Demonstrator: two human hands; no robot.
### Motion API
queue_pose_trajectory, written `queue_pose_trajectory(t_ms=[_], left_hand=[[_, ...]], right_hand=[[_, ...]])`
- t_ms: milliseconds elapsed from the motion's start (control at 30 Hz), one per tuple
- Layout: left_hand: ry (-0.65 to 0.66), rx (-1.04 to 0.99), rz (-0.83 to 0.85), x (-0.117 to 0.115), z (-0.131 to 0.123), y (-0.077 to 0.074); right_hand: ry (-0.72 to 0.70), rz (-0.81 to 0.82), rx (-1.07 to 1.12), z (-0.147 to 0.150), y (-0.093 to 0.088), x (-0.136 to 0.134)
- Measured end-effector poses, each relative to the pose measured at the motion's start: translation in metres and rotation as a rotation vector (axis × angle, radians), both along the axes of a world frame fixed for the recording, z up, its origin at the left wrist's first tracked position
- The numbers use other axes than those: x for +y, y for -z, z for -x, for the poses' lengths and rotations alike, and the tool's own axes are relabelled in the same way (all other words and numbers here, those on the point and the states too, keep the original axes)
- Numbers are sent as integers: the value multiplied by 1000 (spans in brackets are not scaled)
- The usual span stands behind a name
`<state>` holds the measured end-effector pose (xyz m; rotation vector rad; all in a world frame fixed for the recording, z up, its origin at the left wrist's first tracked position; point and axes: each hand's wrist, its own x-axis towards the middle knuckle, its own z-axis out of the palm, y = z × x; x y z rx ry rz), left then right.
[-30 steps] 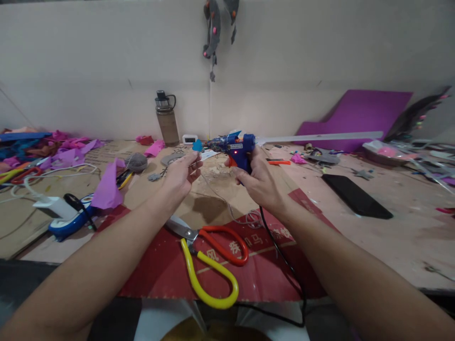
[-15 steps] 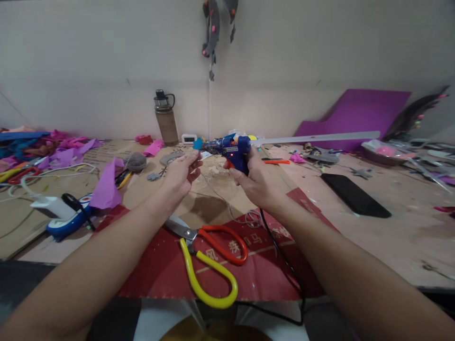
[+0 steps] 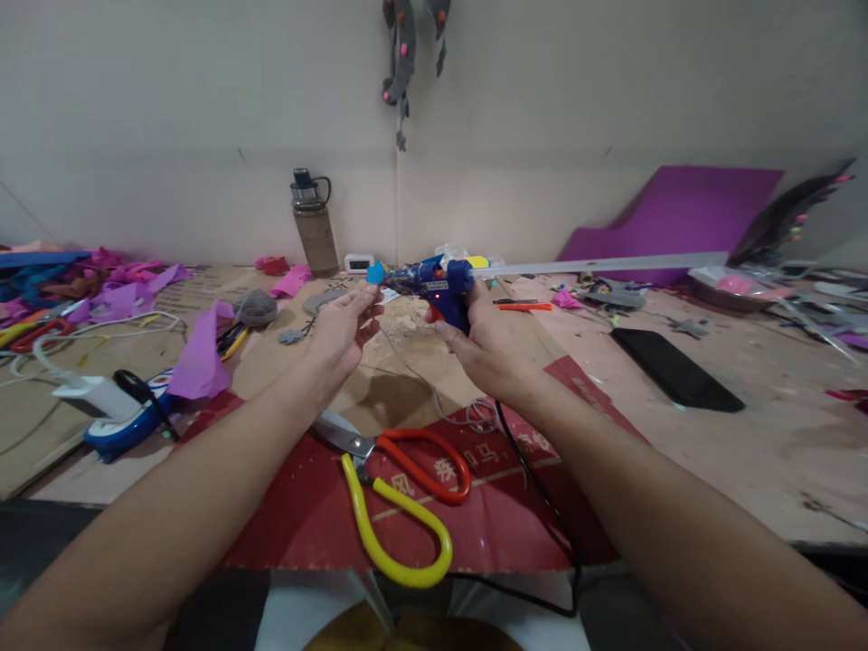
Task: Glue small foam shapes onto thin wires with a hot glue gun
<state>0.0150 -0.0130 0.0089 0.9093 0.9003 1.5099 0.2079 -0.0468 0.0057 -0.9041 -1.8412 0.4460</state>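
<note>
My right hand [image 3: 485, 336] is wrapped round the handle of a blue hot glue gun [image 3: 446, 287], whose small red light is lit. A long translucent glue stick [image 3: 583, 266] juts from its back to the right. Between the fingertips of my left hand [image 3: 344, 327] is a small blue felt piece [image 3: 375, 272], shaped like a star or flower. The gun's nozzle points left, right at this piece; whether they touch I cannot tell. Below my hands, large scissors [image 3: 400, 488] with one red and one yellow handle lie on red-printed cardboard [image 3: 312, 533].
At the back stands a water bottle [image 3: 314, 226]. Felt scraps [image 3: 108, 285] and a power strip [image 3: 126, 420] lie left. To the right are a black phone [image 3: 676, 369], a purple sheet [image 3: 684, 212] and a tray [image 3: 736, 294]. The gun's black cord [image 3: 535, 484] runs over the cardboard.
Almost nothing differs. The whole view has shifted very slightly, and both hands keep the same hold on the felt piece and the glue gun.
</note>
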Motion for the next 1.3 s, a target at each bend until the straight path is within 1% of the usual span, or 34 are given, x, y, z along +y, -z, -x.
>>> queue_pose_trajectory(t_ms=[333,533,800,1067,1300], left_hand=[[6,20,-6,-2,0,-1],[6,-7,-5,0,0,0],[0,30,-9,-3,-2,-2],[2,0,-29,0,1,0],[-2,31,-18,-1,-1,0]], right_hand=[[12,-6,-10,1,-3,-3],[28,-29,-20,1,-2,-1],[23,6,-8,2,-5,-4],[33,3,-12,2,-6,-4],[47,-2,-10,3,-5,-5]])
